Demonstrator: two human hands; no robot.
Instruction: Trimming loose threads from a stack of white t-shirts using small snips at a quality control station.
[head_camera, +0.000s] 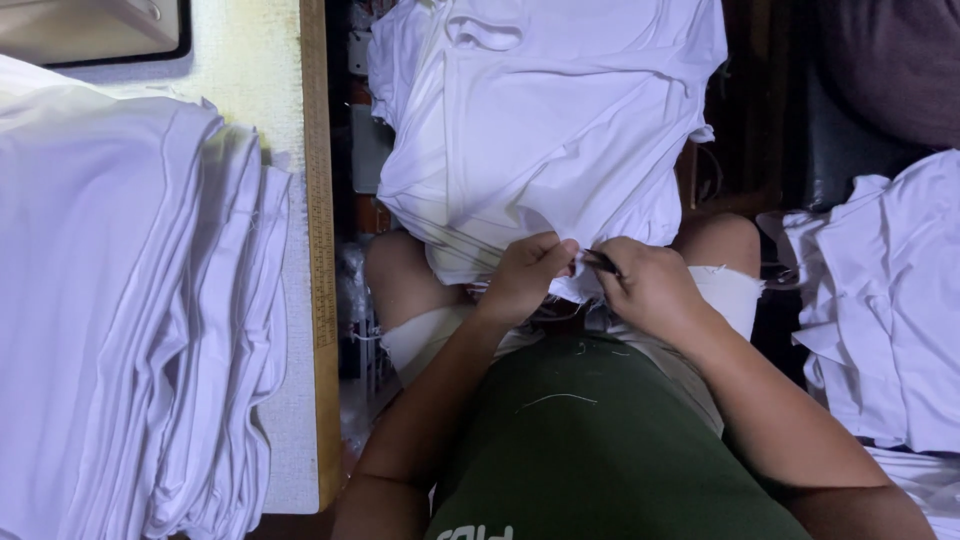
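A soft white garment (545, 120) drapes over your knees from a pile ahead. Your left hand (525, 275) is closed, pinching its lower hem. Your right hand (650, 285) is curled around a small dark tool (600, 262) at that same edge. The cloth looks light, limp and easily bunched; the folded hem gives the firmest hold.

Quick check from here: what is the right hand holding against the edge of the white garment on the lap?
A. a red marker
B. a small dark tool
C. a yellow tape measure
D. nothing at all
B: the right hand pinches a small dark tool at the hem of the white garment, while the left hand grips the same hem beside it.
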